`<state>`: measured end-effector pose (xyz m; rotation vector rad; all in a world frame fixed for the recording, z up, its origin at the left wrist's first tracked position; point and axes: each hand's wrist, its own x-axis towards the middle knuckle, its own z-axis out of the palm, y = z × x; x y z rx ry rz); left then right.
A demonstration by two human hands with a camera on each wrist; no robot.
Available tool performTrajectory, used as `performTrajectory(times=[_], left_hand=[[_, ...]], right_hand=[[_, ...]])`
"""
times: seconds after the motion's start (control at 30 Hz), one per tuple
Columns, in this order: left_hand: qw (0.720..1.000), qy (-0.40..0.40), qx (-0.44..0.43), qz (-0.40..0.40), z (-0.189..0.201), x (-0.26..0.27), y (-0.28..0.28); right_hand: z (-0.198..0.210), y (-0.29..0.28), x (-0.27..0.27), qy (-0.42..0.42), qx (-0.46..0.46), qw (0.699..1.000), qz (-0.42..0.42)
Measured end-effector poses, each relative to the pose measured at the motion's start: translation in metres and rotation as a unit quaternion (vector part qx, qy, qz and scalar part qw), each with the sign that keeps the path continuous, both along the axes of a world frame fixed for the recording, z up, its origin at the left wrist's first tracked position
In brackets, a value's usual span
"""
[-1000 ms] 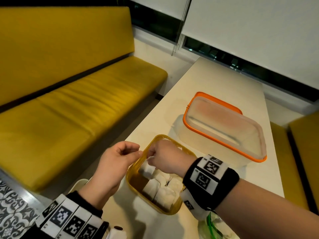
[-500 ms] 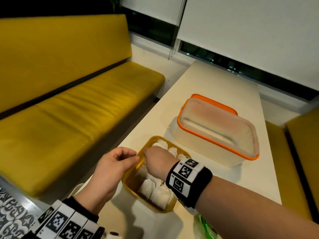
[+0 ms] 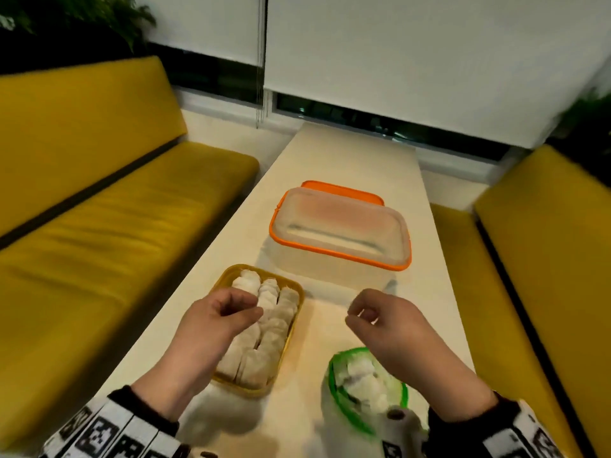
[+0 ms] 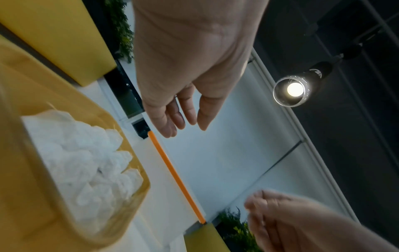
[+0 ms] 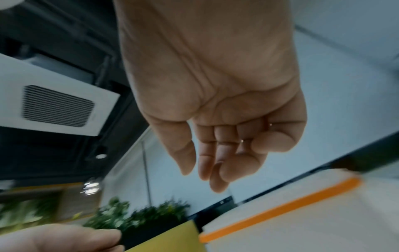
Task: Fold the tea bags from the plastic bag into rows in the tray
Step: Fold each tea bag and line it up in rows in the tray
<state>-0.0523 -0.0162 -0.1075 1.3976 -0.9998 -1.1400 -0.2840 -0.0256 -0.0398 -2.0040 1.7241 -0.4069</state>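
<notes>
Both hands empty above table [image 3: 334, 166]

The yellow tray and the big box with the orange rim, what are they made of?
The yellow tray looks like translucent amber plastic: its thin wall glows and its corners are rounded. The big box seems frosted clear plastic, since its inside shows cloudily through the wall; its orange rim looks like opaque, matte plastic, though rubber cannot be ruled out.

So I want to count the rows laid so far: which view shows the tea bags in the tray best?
The head view: it looks down into the yellow tray and shows the tea bags in rows, partly behind the left hand. The left wrist view shows a blurred white heap, and the right wrist view shows none.
</notes>
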Motion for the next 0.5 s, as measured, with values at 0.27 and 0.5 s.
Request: performTrajectory(times=[0.27, 0.5], left_hand=[[0.997, -0.035, 0.01, -0.071, 0.002, -0.048, 0.005], [0.987, -0.086, 0.028, -0.132, -0.011, -0.087, 0.015]], right_hand=[[-0.047, 0.061, -0.086, 0.006, 0.084, 0.989, -0.122], [-0.095, 0.047, -0.06, 0.105, 0.054, 0.99, -0.075]])
